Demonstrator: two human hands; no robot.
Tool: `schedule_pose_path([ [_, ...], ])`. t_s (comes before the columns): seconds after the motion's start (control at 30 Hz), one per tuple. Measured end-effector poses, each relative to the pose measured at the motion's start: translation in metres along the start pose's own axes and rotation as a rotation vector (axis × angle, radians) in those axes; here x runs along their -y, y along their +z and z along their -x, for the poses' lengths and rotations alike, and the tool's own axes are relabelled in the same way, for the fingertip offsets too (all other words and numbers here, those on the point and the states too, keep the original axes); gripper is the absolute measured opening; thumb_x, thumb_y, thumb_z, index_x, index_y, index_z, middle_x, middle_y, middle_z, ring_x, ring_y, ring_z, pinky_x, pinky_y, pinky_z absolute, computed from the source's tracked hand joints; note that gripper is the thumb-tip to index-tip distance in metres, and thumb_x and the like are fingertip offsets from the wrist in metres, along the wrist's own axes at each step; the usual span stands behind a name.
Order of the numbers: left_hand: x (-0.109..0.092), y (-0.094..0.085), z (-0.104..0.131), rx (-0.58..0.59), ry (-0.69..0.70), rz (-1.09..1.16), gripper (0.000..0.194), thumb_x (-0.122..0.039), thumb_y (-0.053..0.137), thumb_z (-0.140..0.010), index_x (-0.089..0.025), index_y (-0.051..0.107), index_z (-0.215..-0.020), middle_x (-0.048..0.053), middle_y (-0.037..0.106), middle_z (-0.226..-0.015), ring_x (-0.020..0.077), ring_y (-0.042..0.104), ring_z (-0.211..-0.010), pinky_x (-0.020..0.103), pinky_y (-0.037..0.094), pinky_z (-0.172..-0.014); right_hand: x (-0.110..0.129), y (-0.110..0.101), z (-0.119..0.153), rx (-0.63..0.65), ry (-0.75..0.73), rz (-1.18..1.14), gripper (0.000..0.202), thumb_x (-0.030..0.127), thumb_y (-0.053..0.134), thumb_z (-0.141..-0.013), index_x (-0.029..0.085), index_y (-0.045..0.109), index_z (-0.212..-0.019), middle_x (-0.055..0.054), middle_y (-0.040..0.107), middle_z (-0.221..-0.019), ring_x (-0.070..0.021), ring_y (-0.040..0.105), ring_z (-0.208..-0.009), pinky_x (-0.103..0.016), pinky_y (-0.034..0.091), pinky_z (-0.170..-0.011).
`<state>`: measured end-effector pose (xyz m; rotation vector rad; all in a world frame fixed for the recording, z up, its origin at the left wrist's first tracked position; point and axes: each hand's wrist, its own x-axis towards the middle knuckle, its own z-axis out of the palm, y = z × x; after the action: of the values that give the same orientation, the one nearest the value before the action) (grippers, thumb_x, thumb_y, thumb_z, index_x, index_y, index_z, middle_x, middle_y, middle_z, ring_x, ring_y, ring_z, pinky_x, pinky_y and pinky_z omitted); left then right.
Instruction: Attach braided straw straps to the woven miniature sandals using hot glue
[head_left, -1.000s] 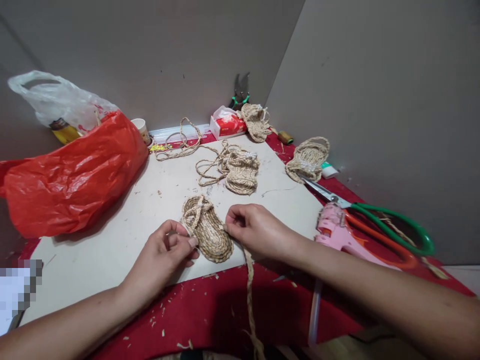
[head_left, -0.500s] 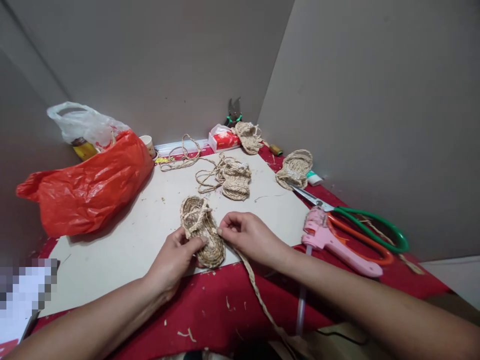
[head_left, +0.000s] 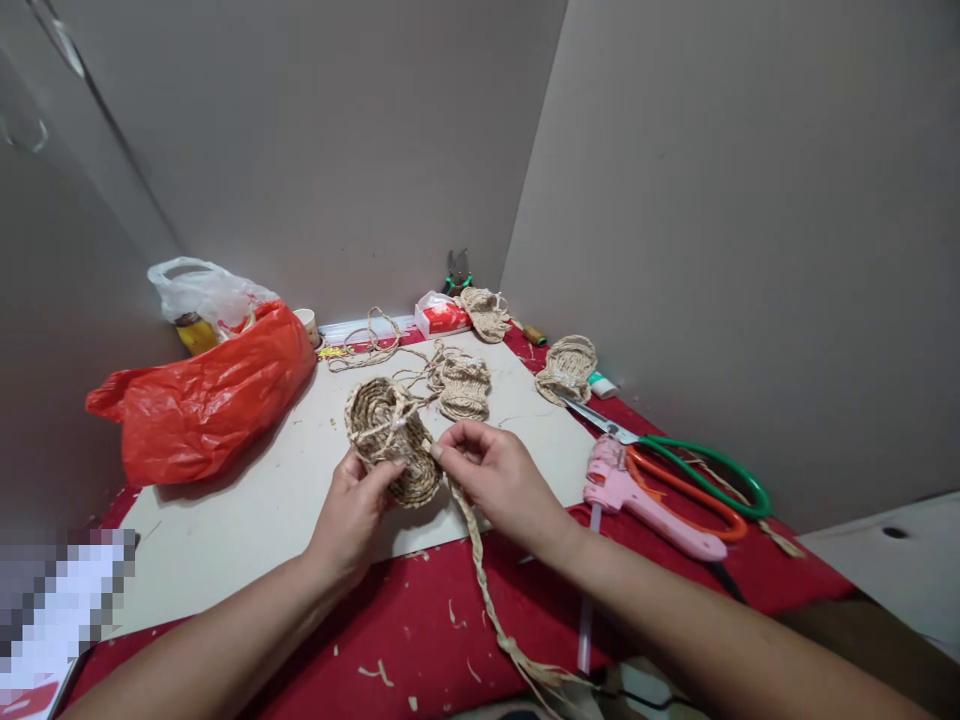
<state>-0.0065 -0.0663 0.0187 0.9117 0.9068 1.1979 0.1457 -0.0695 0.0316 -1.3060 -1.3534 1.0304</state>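
Sandal (head_left: pixel 409 438) of coiled straw at the centre of the frame, tilted over the pale board (head_left: pixel 255 540), contact beneath hidden. By the look of it, well advanced: sole formed, straps crossed over one end. Not finished, judging by the braid (head_left: pixel 478 560) at the right edge, loose down to frayed ends at the bottom of the frame. Left hand (head_left: pixel 347 515) in from lower left, thumb pressed onto the sole, other fingers beneath and mostly hidden: clamped on the sandal. Right hand (head_left: pixel 495 475) in from lower right, back upward, thumb and forefinger pinched together on the braid, apparently against the sandal's edge.
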Motion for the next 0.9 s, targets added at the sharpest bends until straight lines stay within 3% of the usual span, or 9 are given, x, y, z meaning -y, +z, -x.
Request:
schedule_pose_path([
  [0.13,-0.004,0.008,0.002,0.027,0.008,0.009,0.037,-0.024,0.075,-0.070,-0.014,0.063,-0.103,0.005,0.071,-0.092,0.0153,0.063,-0.077,0.027,0.050,-0.074,0.003,0.001,0.003,-0.024,-0.024,-0.032,0.017,0.033,0.060,-0.074,0.017,0.055,-0.069,0.005,0.049,-0.057,-0.0097,0.042,-0.052,-0.022,0.034,-0.049],
  [0.33,0.002,0.019,-0.001,-0.033,0.047,-0.008,0.033,-0.026,0.078,-0.067,-0.012,0.067,-0.095,0.006,0.073,-0.088,0.0172,0.065,-0.075,0.030,0.052,-0.074,0.007,0.005,0.005,-0.046,0.005,-0.102,0.016,0.030,0.061,-0.070,0.017,0.053,-0.064,0.005,0.049,-0.057,-0.0087,0.043,-0.052,-0.021,0.036,-0.049],
  [0.43,0.006,0.018,-0.004,-0.050,0.043,0.029,0.032,-0.026,0.079,-0.065,-0.011,0.066,-0.091,0.006,0.073,-0.083,0.0175,0.065,-0.070,0.030,0.052,-0.071,0.006,0.000,0.005,0.004,0.031,-0.121,0.021,0.035,0.061,-0.072,0.016,0.056,-0.065,0.006,0.049,-0.053,-0.0078,0.043,-0.045,-0.021,0.038,-0.044],
  [0.6,0.005,0.017,-0.009,-0.031,0.033,0.042,0.031,-0.027,0.077,-0.067,-0.012,0.064,-0.090,0.005,0.072,-0.076,0.0177,0.065,-0.065,0.031,0.051,-0.067,-0.002,-0.015,0.014,0.068,0.106,-0.241,0.031,0.044,0.063,-0.075,0.015,0.063,-0.087,0.001,0.062,-0.064,-0.0095,0.055,-0.048,-0.020,0.046,-0.044],
  [0.8,0.007,0.020,-0.011,-0.070,0.030,-0.008,0.032,-0.030,0.079,-0.063,-0.013,0.065,-0.087,0.002,0.070,-0.074,0.0146,0.061,-0.061,0.029,0.050,-0.065,-0.017,-0.017,0.033,0.237,0.208,-0.194,0.030,0.045,0.065,-0.075,0.015,0.061,-0.073,0.003,0.059,-0.055,-0.0055,0.046,-0.039,-0.017,0.036,-0.038],
  [0.9,0.008,0.019,-0.013,-0.097,0.052,-0.035,0.032,-0.029,0.079,-0.062,-0.014,0.064,-0.086,0.000,0.068,-0.073,0.0132,0.059,-0.062,0.027,0.049,-0.065,-0.017,-0.015,0.036,0.157,0.179,-0.151,0.026,0.041,0.064,-0.076,0.015,0.059,-0.070,0.002,0.061,-0.056,-0.0059,0.045,-0.040,-0.018,0.034,-0.040],
])
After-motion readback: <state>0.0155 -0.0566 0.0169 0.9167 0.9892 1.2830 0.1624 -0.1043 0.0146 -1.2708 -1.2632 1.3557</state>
